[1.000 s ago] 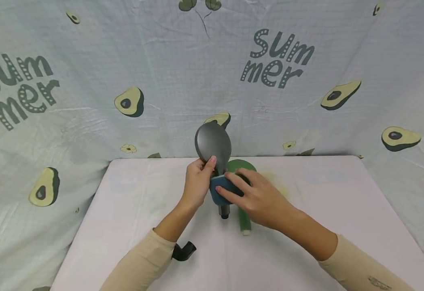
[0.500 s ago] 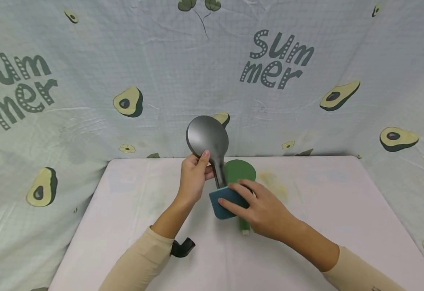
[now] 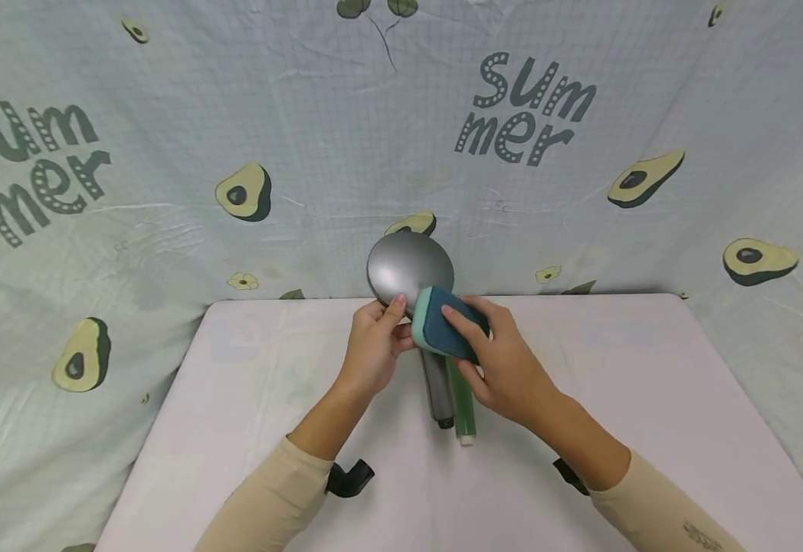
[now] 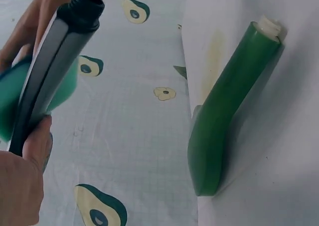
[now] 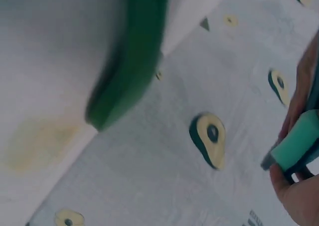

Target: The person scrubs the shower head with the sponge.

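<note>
In the head view my left hand (image 3: pixel 372 351) grips a grey shower head (image 3: pixel 408 264) near its neck, the round back of the head tilted up and the handle pointing toward me. My right hand (image 3: pixel 512 368) pinches a two-layer sponge (image 3: pixel 448 326), dark blue on one side and mint green on the other, against the neck of the grey shower head. A green shower head (image 3: pixel 465 410) lies on the table behind, mostly hidden by the sponge and hands. The left wrist view shows the grey one's dark threaded handle end (image 4: pixel 85 9).
A white table (image 3: pixel 270 360) spreads beneath both hands. Behind it hangs a pale cloth (image 3: pixel 332 138) printed with avocados and lettering. Black pieces (image 3: pixel 349 479) show beside the forearms. Faint yellow marks (image 5: pixel 40 141) appear on the tabletop.
The sponge has moved from the lower handle up to the neck of the grey shower head, turning its mint edge into view. The grey shower head has shifted slightly right and down.
</note>
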Demonstrator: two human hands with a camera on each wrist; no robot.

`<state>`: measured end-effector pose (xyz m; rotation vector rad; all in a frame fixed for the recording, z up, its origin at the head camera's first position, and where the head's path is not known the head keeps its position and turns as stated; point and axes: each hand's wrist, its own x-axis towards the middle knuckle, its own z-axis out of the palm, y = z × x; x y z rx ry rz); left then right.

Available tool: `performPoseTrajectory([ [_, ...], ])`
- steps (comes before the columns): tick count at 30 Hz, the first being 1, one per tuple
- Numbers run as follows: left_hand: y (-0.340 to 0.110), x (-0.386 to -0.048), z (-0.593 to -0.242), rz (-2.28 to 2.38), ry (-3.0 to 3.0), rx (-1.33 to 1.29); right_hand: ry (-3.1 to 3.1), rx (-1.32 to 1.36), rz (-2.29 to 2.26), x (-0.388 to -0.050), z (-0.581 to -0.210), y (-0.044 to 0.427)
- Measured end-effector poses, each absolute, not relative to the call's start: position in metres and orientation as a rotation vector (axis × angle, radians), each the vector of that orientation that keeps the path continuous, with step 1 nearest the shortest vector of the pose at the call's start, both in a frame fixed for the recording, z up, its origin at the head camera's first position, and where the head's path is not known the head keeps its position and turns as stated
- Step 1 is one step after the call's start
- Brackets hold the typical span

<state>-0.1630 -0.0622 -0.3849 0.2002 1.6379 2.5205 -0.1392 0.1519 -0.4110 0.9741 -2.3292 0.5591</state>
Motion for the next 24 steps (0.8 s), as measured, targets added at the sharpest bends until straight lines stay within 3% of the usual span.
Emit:
performPoseTrajectory([
  [6,-0.070,-0.167,-0.383,2.668,1.554,0.232,-2.231,1.182,0.535,-0.106,-0.451,0.151],
  [10,-0.071,-0.169,-0.380,2.685,1.554,0.272,-2.147,1.167,0.525,-0.097,-0.464,0.150],
  [24,-0.055,-0.159,-0.378,2.621,1.563,0.223,-2.297,0.779,1.064,-0.138,-0.413,0.127],
])
